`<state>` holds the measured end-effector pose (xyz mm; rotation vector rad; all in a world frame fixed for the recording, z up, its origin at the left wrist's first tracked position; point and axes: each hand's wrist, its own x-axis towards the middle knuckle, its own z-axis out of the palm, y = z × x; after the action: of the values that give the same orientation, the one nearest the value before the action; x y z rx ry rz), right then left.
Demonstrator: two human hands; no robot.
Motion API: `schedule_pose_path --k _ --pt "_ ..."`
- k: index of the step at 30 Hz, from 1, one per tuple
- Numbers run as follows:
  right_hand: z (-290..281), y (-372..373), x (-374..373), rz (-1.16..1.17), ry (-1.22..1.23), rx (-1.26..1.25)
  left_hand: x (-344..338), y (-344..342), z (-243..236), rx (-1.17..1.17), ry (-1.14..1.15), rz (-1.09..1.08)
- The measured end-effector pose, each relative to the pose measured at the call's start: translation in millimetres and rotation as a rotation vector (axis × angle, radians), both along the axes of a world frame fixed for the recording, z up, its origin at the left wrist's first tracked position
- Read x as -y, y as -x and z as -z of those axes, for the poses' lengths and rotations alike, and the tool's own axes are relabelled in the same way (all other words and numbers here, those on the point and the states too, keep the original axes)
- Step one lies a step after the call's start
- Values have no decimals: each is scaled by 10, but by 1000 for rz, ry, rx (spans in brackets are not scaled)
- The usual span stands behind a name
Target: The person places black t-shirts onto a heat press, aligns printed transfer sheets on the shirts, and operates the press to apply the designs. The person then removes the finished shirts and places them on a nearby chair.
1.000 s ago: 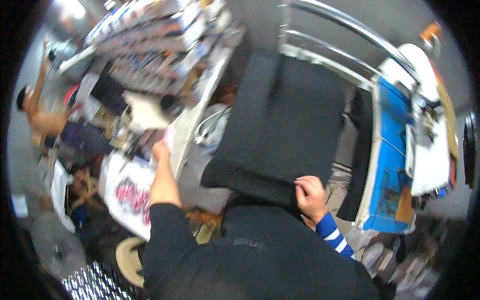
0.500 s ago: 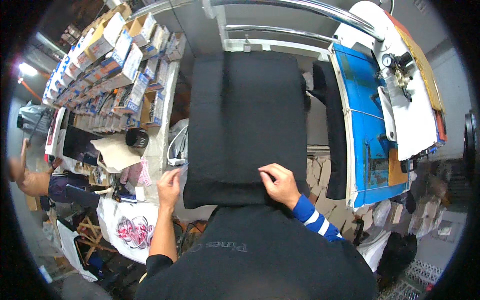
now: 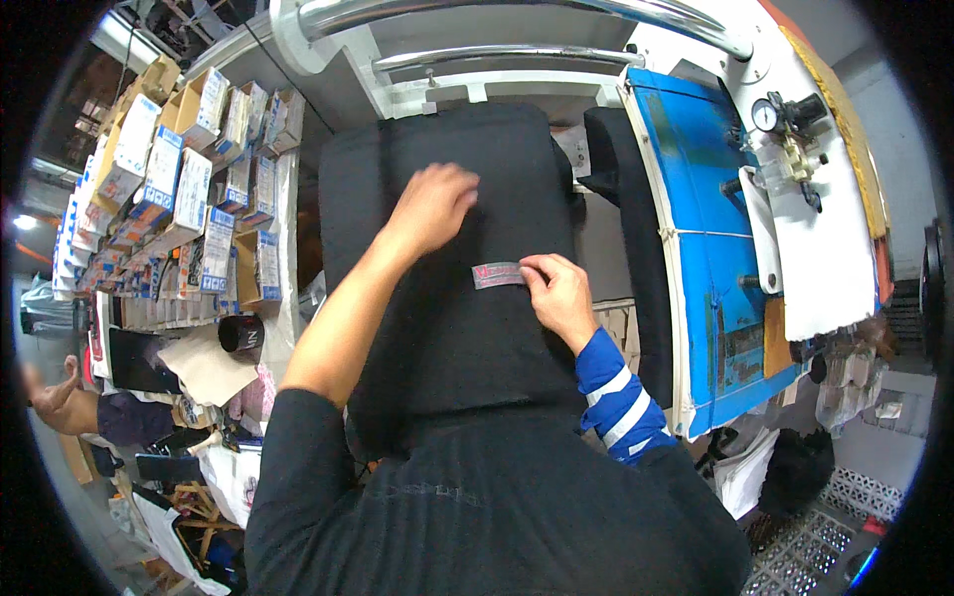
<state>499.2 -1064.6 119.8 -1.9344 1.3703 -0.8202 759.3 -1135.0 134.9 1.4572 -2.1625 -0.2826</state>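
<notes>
Black fabric lies spread over a padded board in front of me. My right hand, in a blue sleeve cuff with white stripes, pinches the right end of a small see-through strip with pink and pale print. The strip lies flat on or just above the fabric. My left hand is over the far part of the fabric, left of centre. Its fingers are bent and smeared by motion, and nothing shows in them.
Right of the board are a black padded strip and a blue panel under a pressure gauge. Chrome bars cross the far side. Cardboard boxes and a black cup stand left. Another person is far left.
My left hand has moved from beside the board's left edge up over the far fabric. My right hand has moved farther out, and the printed strip now shows in its fingers.
</notes>
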Motion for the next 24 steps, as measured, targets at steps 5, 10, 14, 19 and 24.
schedule_pose_path --k 5,10,14,19,24 --pt "76 -47 548 12 109 -116 1290 121 490 73 -32 -178" --pt "164 -248 1197 38 36 -154 1486 258 629 217 -145 -267" --pt "87 -447 1484 31 11 -310 1558 143 473 127 -319 -276" --pt "462 39 1713 276 -327 -2 704 -220 477 -91 330 -381" --pt "421 -243 1077 105 239 -278 -462 -1 485 -63 228 -259"
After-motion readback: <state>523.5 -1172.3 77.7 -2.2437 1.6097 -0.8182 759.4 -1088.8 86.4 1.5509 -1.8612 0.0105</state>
